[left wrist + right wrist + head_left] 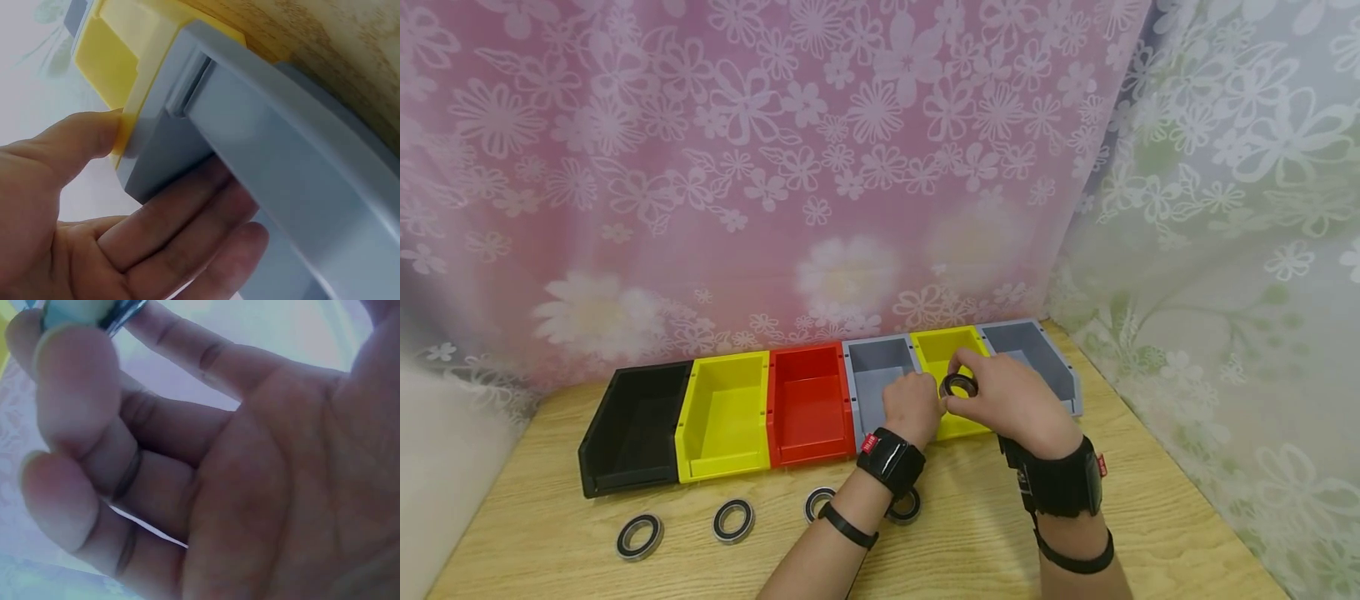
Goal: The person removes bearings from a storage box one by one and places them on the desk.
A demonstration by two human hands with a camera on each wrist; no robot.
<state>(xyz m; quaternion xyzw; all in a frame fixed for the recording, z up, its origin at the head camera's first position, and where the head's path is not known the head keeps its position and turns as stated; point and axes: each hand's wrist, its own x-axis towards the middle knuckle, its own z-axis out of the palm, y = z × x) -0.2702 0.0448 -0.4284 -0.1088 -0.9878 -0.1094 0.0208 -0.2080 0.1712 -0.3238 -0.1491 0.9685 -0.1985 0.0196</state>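
Nearest us, four black-and-silver ring bearings (622, 540) lie in a row on the wood-grain table (970, 542), the two on the right partly hidden by the left forearm (831, 552). Beyond them we see the left hand (913, 408) pinching the adjoining walls of a grey plastic bin (878, 377) and a yellow plastic bin (940, 346), while the right hand (1018, 400) holds a fifth bearing (958, 377) between thumb and finger, above that yellow bin. Red (808, 408) and black plastic bins (638, 425) stand further left; behind everything hangs a pink flowered curtain (737, 167).
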